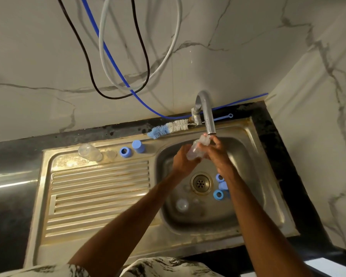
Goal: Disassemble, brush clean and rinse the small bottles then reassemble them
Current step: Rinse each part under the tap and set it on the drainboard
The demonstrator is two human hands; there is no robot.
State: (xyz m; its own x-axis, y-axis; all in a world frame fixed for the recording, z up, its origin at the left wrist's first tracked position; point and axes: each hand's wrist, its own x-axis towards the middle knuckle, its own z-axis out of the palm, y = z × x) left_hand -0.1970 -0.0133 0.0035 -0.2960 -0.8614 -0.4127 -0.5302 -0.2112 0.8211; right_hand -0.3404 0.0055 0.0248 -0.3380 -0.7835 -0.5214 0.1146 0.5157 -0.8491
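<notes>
Where tap [207, 116] ends, left hand [183, 159], right hand [218, 155] grip bottle [194, 151].

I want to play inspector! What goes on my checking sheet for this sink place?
Surface: stainless steel sink with ribbed drainboard, stained.
Job's things: clear small plastic bottle under the grey metal tap; second clear bottle, blue plastic ring and blue plastic cap on the back ledge; more blue rings in the basin; blue-and-white bristle brush behind the sink.
Clutter: nothing seen.
Grippers: left hand and right hand both grip that first bottle.
Cables: black cable, grey-white hose, thin blue tube hang on the wall.
Surroundings: white marbled wall, dark countertop.
</notes>
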